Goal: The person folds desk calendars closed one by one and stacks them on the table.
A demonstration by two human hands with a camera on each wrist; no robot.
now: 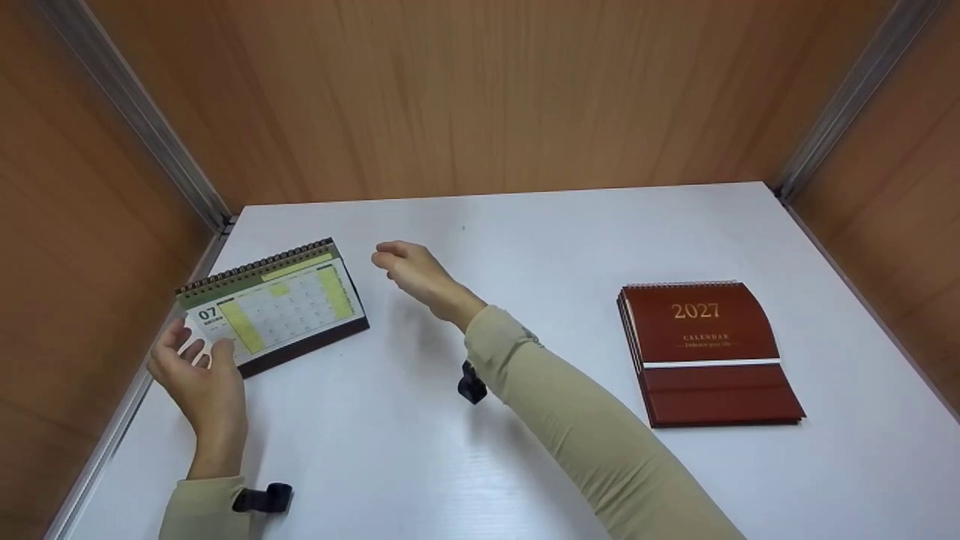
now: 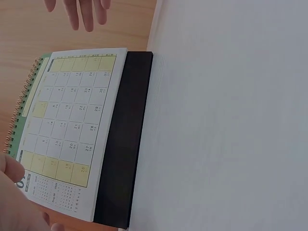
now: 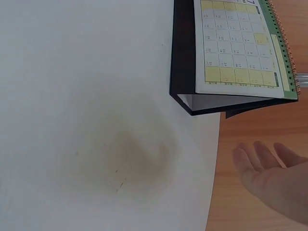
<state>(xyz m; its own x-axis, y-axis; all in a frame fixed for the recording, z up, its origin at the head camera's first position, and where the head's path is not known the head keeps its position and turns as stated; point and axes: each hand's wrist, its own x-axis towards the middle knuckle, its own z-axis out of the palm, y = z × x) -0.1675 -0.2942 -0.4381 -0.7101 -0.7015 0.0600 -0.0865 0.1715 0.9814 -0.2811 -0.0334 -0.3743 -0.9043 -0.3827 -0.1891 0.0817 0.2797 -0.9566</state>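
Note:
A spiral-bound desk calendar (image 1: 277,304) with a 07 page stands tented at the left of the white table, its dark base strip toward the front. My left hand (image 1: 199,382) is at its near left corner, fingers spread and loosely bent; whether it touches the calendar I cannot tell. My right hand (image 1: 420,274) hovers beyond the calendar's right end, apart from it, with relaxed fingers. In the right wrist view the right hand (image 3: 274,178) holds nothing, and the calendar's open triangular end (image 3: 231,102) shows.
A dark red 2027 calendar (image 1: 709,382) with a white band lies at the right of the table (image 1: 525,247). Wooden panels (image 1: 480,97) rise behind and at both sides, with metal posts in the corners. A small black camera mount (image 1: 266,498) sits on the left wrist.

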